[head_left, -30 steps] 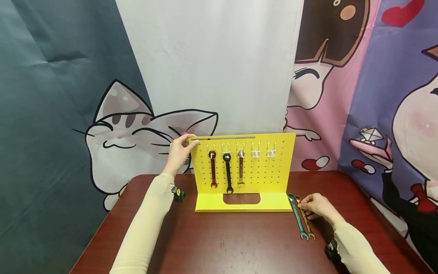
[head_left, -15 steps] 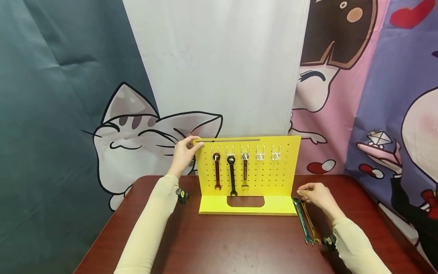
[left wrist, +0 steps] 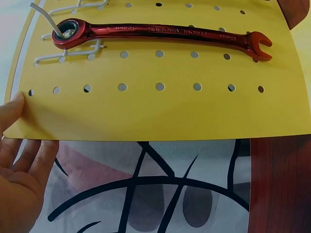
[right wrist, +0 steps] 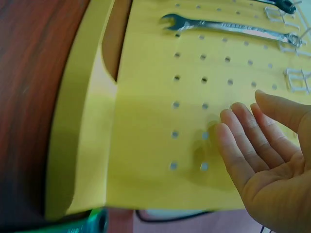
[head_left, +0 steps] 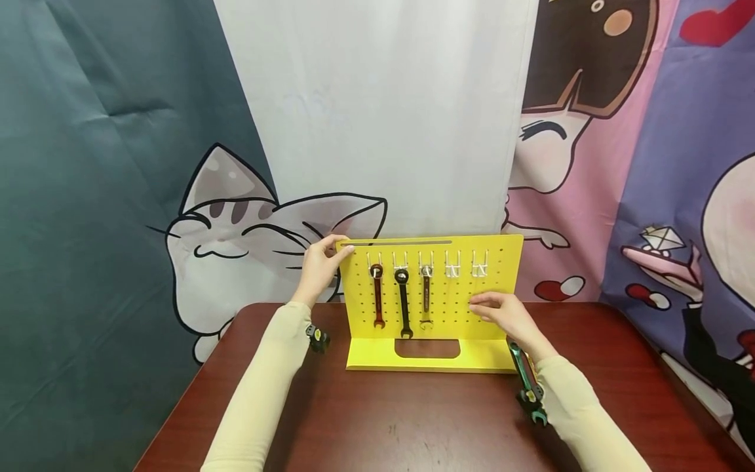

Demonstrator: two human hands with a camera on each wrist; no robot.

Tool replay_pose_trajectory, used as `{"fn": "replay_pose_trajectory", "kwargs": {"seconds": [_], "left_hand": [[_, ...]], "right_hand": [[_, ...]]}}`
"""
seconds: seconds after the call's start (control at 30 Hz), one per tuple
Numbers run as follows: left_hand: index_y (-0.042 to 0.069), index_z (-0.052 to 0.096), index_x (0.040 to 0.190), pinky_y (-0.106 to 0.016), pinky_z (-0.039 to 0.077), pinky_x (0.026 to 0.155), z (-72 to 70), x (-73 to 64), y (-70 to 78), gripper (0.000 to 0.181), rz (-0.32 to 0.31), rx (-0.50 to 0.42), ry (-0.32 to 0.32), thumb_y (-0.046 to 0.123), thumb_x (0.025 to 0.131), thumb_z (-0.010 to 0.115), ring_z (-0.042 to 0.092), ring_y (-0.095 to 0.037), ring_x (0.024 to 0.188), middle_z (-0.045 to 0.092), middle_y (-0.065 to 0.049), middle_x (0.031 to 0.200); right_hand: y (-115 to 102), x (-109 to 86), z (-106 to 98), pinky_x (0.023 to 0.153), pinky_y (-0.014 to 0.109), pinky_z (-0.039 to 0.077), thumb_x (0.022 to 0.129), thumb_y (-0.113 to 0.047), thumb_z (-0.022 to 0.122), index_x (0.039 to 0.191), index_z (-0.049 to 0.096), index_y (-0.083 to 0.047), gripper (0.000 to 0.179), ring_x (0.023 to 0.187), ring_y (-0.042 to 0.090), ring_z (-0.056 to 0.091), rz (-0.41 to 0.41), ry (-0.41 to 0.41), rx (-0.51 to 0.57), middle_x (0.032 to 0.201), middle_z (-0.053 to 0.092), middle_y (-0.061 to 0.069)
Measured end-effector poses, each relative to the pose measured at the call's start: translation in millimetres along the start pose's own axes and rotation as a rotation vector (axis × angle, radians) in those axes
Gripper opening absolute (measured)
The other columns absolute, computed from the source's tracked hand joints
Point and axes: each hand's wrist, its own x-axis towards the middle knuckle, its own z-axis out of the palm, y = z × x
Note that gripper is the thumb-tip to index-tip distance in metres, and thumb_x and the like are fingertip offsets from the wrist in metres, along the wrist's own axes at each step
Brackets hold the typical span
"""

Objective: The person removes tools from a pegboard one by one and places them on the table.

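Observation:
A yellow pegboard (head_left: 448,318) stands on the table. My left hand (head_left: 318,267) grips its upper left corner, thumb in front and fingers behind. On its wire hooks hang a red combination wrench (left wrist: 165,33), a black wrench (head_left: 404,301) and a silver wrench (right wrist: 233,28). My right hand (head_left: 510,318) holds nothing; in the right wrist view its fingers are extended and lightly bent in front of the board's lower right part. Beneath the right forearm lie a teal wrench (head_left: 519,360) and a gold wrench (head_left: 531,375), partly covered by the wrist and its camera.
Two bare wire hooks, one left (head_left: 452,265) and one right (head_left: 480,265), sit on the board's right half. The board's foot (head_left: 377,357) has a cutout and rests on the reddish-brown table (head_left: 377,419). A cartoon-printed curtain (head_left: 401,118) hangs behind.
My right hand has left the gold wrench on the table and moved up and left to the front of the pegboard. The left hand keeps its grip. The head view has shifted slightly.

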Motion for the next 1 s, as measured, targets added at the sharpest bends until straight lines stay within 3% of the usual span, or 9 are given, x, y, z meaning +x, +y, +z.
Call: {"fn": "replay_pose_trajectory", "kwargs": {"seconds": [0.23,0.47,1.0], "left_hand": [[0.013,0.072,0.116,-0.033,0.047,0.07,-1.6,0.3,2.7,0.03,-0.007,-0.002,-0.02,0.034,0.094,0.073,0.064,-0.028,0.081,0.069,-0.012,0.098],[0.013,0.072,0.116,-0.033,0.048,0.069,-1.8,-1.1,4.4,0.03,-0.017,-0.005,-0.023,0.033,0.095,0.073,0.065,-0.026,0.081,0.069,-0.01,0.098],[0.014,0.073,0.115,-0.033,0.048,0.07,-0.6,-0.4,3.5,0.029,-0.039,0.002,-0.015,0.034,0.094,0.074,0.064,-0.024,0.08,0.069,-0.008,0.099]], "right_hand": [[-12,11.5,17,0.089,0.035,0.054,0.096,-0.026,0.072,0.125,0.068,-0.001,0.038,0.109,0.027,0.066,-0.031,-0.015,0.056,0.121,0.07,0.015],[-18,20.0,32,0.088,0.03,0.054,0.094,-0.028,0.074,0.127,0.069,-0.004,0.041,0.11,0.026,0.067,-0.071,0.013,0.097,0.122,0.07,0.013],[-24,29.2,59,0.101,0.05,0.046,0.094,-0.03,0.073,0.128,0.068,-0.01,0.039,0.113,0.027,0.066,-0.102,-0.026,0.125,0.121,0.071,0.008]]}}
